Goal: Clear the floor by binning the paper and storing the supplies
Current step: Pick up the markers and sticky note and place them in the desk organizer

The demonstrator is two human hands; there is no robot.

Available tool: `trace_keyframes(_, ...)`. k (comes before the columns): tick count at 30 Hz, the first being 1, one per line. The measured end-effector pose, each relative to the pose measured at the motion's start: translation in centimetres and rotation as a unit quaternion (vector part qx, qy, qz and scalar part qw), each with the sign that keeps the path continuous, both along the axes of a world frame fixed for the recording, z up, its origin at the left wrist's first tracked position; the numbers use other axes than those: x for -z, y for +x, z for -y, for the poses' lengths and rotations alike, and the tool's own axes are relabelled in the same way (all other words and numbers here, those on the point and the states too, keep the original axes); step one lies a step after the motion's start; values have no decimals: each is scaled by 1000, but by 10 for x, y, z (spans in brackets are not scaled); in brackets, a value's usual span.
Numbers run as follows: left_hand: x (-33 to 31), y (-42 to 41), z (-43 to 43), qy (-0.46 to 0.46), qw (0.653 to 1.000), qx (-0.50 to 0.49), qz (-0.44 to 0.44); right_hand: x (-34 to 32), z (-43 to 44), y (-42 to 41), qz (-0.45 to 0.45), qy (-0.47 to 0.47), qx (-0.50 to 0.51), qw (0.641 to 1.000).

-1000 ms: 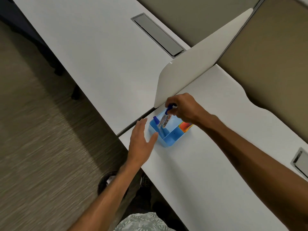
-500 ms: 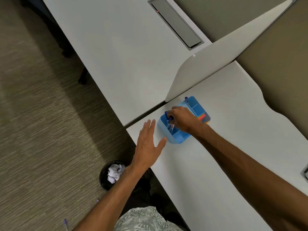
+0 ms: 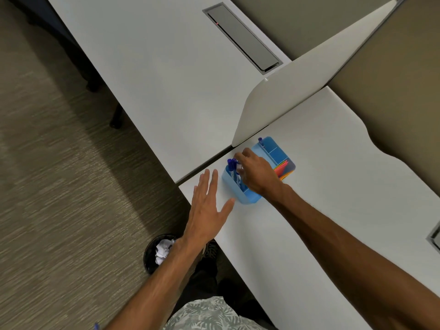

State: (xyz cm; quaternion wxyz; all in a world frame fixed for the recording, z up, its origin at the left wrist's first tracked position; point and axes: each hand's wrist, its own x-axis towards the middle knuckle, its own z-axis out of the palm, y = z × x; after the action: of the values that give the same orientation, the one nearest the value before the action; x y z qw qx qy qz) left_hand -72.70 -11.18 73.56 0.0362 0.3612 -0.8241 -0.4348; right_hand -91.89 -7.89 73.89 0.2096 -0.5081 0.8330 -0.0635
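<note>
A light-blue desk organizer (image 3: 273,148) sits on the white desk (image 3: 333,186) beside the divider. Blue-capped markers (image 3: 230,164) stand in its near-left compartment, and another blue marker (image 3: 260,141) stands at its far corner. Coloured paper notes (image 3: 283,169) fill its right side. My right hand (image 3: 257,177) is over the organizer, its fingertips closed on a marker standing in the compartment. My left hand (image 3: 207,206) is flat with its fingers spread above the desk edge, the thumb close to the organizer's near corner. A black bin (image 3: 150,260) on the floor holds crumpled white paper (image 3: 163,250).
A white divider panel (image 3: 285,101) rises between this desk and the neighbouring white desk (image 3: 154,67), which has a grey cable hatch (image 3: 242,39). A blue pen tip (image 3: 96,326) shows on the carpet at the bottom edge. My dark shoes stand by the bin.
My right hand has lowered the blue marker into the organizer's near-left compartment. My left hand stayed spread beside it. The view shifted, bringing the bin with the paper into sight.
</note>
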Motion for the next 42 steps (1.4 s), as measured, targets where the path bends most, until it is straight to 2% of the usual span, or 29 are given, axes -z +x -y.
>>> trace_keyframes(14, -33, 45, -41, -154, 986, -37, 57, -30, -96, 80, -2, -98, 34, 995)
trace_keyframes(24, -49, 124, -115, -241, 957, -126, 98, -54, -156, 138, -5, -157, -68, 985)
trace_keyframes(34, -60, 245, -198, -210, 940, -247, 106, -65, -186, 241, 20, -191, -180, 965)
trace_keyframes(42, -50, 359, -255, -176, 900, -379, 121, -58, -197, 343, 60, -153, -316, 935)
